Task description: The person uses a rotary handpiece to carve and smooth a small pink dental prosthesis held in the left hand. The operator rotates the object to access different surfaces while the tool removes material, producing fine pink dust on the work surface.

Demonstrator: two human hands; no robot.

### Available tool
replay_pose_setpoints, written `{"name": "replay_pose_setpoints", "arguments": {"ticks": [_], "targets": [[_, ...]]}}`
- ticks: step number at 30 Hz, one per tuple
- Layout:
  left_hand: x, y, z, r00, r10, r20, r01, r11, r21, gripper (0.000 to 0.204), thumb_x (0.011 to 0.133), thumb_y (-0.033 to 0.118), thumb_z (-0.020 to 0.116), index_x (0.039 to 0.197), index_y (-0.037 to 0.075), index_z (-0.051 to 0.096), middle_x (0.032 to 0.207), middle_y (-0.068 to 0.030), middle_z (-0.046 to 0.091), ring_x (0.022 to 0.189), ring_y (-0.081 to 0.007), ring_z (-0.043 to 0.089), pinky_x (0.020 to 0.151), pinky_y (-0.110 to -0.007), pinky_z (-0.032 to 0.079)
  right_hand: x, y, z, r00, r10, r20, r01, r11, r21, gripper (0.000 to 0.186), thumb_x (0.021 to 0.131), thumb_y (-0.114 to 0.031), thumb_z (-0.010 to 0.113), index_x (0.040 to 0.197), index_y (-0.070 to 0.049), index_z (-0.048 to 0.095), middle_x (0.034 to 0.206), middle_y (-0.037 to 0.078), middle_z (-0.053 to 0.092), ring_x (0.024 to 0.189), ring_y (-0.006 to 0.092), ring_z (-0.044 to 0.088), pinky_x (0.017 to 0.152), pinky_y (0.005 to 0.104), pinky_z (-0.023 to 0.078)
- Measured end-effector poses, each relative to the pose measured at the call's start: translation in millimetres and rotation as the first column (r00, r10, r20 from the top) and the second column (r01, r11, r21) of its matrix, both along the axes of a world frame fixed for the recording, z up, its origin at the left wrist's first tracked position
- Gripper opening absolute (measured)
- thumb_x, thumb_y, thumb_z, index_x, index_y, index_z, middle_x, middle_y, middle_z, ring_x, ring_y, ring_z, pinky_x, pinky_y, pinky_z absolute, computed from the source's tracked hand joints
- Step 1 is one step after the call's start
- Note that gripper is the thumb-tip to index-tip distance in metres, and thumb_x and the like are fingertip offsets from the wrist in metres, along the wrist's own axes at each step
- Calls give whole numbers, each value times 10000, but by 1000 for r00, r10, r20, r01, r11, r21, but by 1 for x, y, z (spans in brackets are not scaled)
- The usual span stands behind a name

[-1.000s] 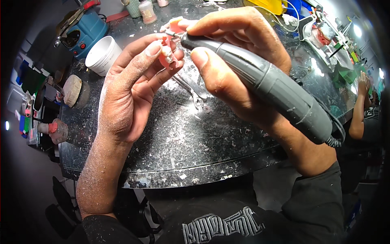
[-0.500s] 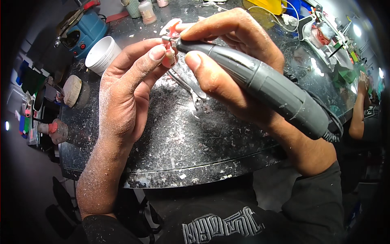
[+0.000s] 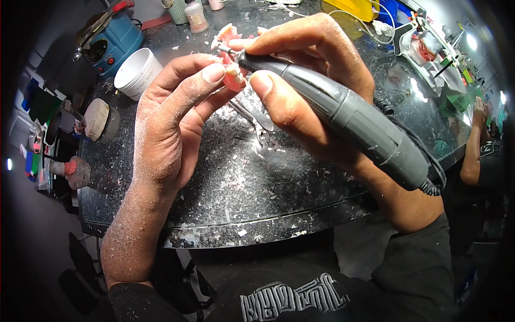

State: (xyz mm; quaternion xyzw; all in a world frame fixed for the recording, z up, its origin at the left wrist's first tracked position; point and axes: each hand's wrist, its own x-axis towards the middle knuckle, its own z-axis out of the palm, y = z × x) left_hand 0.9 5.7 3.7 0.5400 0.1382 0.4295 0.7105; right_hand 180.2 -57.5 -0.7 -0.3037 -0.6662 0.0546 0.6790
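Between the thumb and fingers of my left hand (image 3: 169, 115) is a pink denture (image 3: 234, 78) with pale teeth along its near part. My right hand (image 3: 311, 70) is wrapped round a dark grey rotary handpiece (image 3: 348, 107), its cord running off the back end. The metal bur (image 3: 227, 50) at the handpiece's tip lies against or just over the denture; I cannot tell whether it touches. Pale dust coats my left hand and forearm. Below the denture, a metal hand tool (image 3: 257, 119) lies on the table, partly hidden by my fingers.
Dust and shavings cover the black table (image 3: 257, 188). A white tub (image 3: 138, 74), a round pale block (image 3: 96, 119) and a blue machine (image 3: 112, 45) stand at left. Small bottles (image 3: 196, 17) are at the back. A white-framed holder (image 3: 424, 48) stands right, near another person's arm (image 3: 473, 145).
The denture has turned in my left fingers, showing more of its teeth, and shifted slightly right. The handpiece's back end has dipped a little toward me, its tip staying by the denture.
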Motion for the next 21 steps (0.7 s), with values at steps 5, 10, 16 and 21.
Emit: {"name": "replay_pose_setpoints", "arguments": {"ticks": [5,10,16,21], "targets": [[0,0,0,1000,-6,-7,6,1000,6,200,931,113,679,1092,-4,653,1058,-106,685,1029,-201,672,1016,-396,504,5,1,-1,997,-23,79,19,999,44,250,784,-79,737,1010,-26,643,986,101,682,928,178,704,844,295,561],[1,0,-1,1000,-12,20,13,999,-36,181,942,96,658,1091,-5,642,1071,-121,685,1050,-213,671,1019,-370,512,1,-3,3,999,38,7,-38,999,-4,298,882,-112,728,1112,16,590,1037,132,687,973,190,693,888,312,551],[-1,4,-3,986,-134,104,152,970,-188,237,961,100,623,1161,-26,604,1127,-156,684,1137,-229,646,1063,-365,490,4,-1,5,983,-30,183,21,999,48,418,800,16,793,1175,21,608,1105,117,668,999,180,664,895,305,537],[0,3,-7,949,-217,228,280,913,-298,374,1007,274,552,1212,-37,591,1205,-182,644,1231,-301,585,1124,-478,418,11,-3,6,981,-37,192,37,999,1,423,784,102,727,1184,26,610,1136,115,646,1023,186,662,923,304,525]]}}
